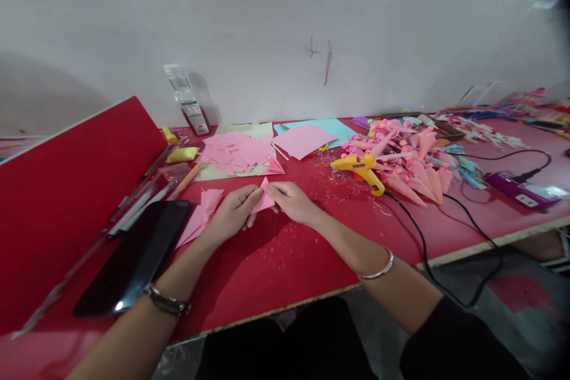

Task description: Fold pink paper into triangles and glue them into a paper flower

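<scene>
Between my two hands, above the red table, is a small folded piece of pink paper point(263, 202) with a pointed top. My left hand point(234, 209) pinches its left side, and my right hand point(291, 200) pinches its right side near the tip. Other pink folded papers point(203, 214) lie just left of my left hand. Behind my hands, a pile of pink paper pieces point(234, 151) rests on a pale green sheet point(205, 173). A larger pink sheet point(304, 140) overlaps a light blue one point(341, 129).
A yellow glue gun point(363, 171) with a black cord lies beside a heap of pink paper cones point(418, 172). A black phone point(138, 255) is at the left, near pens point(138, 209). A bottle point(191, 104) stands by the wall; a purple box point(521, 190) sits right.
</scene>
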`<move>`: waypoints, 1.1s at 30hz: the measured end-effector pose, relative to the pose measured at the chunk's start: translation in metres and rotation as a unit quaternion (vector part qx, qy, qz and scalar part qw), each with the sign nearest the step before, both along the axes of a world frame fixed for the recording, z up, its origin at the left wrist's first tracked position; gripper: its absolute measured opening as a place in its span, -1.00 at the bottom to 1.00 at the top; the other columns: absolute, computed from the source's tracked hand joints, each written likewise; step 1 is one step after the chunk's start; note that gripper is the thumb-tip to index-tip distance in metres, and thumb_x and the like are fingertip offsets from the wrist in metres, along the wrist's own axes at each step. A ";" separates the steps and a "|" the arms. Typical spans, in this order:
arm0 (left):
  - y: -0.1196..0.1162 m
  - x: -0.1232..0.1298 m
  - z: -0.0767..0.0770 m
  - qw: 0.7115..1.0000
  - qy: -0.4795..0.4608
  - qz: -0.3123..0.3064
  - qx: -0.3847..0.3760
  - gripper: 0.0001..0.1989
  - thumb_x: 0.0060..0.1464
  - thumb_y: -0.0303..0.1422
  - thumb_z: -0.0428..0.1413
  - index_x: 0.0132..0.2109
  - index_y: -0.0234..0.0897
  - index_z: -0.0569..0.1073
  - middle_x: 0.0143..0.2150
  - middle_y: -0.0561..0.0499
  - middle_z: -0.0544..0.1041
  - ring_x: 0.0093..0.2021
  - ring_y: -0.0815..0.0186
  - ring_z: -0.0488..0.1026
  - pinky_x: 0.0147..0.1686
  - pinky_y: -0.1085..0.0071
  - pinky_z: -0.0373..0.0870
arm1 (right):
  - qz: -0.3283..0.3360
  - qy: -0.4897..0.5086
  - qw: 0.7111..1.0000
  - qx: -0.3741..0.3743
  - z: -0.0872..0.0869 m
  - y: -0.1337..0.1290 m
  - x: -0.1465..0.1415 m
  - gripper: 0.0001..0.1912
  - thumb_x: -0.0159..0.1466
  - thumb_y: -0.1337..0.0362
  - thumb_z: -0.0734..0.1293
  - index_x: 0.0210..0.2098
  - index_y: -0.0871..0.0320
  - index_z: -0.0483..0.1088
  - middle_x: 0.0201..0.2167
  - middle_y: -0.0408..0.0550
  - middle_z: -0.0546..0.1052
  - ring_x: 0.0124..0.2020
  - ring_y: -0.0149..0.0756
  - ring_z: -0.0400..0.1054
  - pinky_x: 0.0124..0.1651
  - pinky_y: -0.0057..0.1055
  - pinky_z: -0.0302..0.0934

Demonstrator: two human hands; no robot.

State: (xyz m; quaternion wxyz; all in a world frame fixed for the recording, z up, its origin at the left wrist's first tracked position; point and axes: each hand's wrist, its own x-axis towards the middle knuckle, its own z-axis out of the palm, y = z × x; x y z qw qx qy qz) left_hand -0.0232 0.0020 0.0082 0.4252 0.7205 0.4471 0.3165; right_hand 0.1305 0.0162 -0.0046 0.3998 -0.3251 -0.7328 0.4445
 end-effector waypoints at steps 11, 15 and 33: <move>0.005 -0.001 -0.004 0.999 -0.011 0.025 0.047 -0.70 -0.03 -0.25 -0.04 -0.60 -0.33 0.34 -0.70 0.12 0.31 -0.63 0.46 0.22 -0.61 0.56 0.13 | 0.093 -0.050 0.994 -0.019 -0.007 0.001 0.000 -0.70 0.21 0.14 0.12 -0.50 0.22 0.24 -0.63 -0.23 0.21 -0.58 -0.51 0.10 -0.50 -0.55 -0.01; 0.005 -0.002 -0.004 0.999 -0.012 0.029 0.022 -0.69 -0.01 -0.28 -0.07 -0.63 -0.31 0.26 -0.79 0.18 0.17 -0.74 0.50 0.10 -0.70 0.57 0.02 | 0.103 -0.027 0.994 -0.007 -0.006 0.002 -0.001 -0.76 0.20 0.19 0.14 -0.40 0.24 0.30 -0.54 -0.18 0.29 -0.50 -0.48 0.15 -0.41 -0.52 0.05; 0.000 0.000 0.001 0.999 0.013 0.041 0.031 -0.57 0.07 -0.17 -0.15 -0.66 -0.29 0.17 -0.80 0.17 0.13 -0.75 0.52 0.05 -0.71 0.55 -0.04 | 0.091 -0.015 0.996 -0.011 0.005 0.000 0.006 -0.66 0.19 0.12 0.14 -0.61 0.20 0.13 -0.68 -0.28 0.04 -0.63 -0.54 -0.05 -0.56 -0.53 -0.14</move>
